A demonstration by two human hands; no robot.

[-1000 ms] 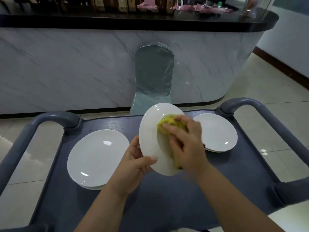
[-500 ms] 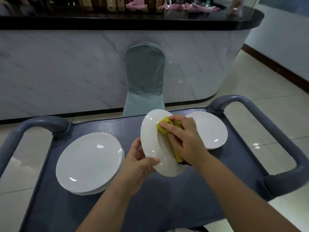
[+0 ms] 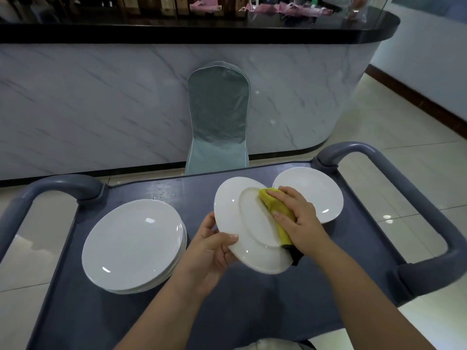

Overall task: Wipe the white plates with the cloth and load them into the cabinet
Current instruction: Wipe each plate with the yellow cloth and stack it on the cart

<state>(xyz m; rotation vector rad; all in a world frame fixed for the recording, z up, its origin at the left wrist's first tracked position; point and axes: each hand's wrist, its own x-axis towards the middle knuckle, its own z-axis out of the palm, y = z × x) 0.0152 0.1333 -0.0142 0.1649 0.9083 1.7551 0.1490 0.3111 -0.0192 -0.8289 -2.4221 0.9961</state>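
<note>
Step in hand: a white plate (image 3: 250,223) is being wiped with a yellow cloth (image 3: 274,205). This is judged to be the wiping half of the task, with nothing loaded yet.
Held plate: it is lifted above the middle of the cart (image 3: 252,299) and tilted up on its edge, with its face turned towards the wiping hand.
Left hand (image 3: 212,251): the plate's near rim is pinched, with the thumb laid across the face and the fingers curled behind.
Right hand (image 3: 298,215): the bunched cloth is pressed onto the plate's right part by bent fingers closed over it. A dark corner of the cloth hangs past the plate's lower edge.
Other plates: a stack (image 3: 134,245) is set on the cart's left side. Another plate (image 3: 318,190) lies at the cart's far right corner, and whether more lie beneath it cannot be told.
Cabinet: none is seen from the cart.
Doing it well: the cloth is best swept in overlapping arcs from the centre out to the rim. The plate should be turned a little at a time so the patch under the thumb is reached. The push of the cloth should be met by the fingers behind, since a glazed plate is likely to be slippery. The plate is best held low over the cart.
Writing: no brand or label can be read on the plates, cloth or cart. The things on the dark bar top beyond the cart are too blurred to read.
</note>
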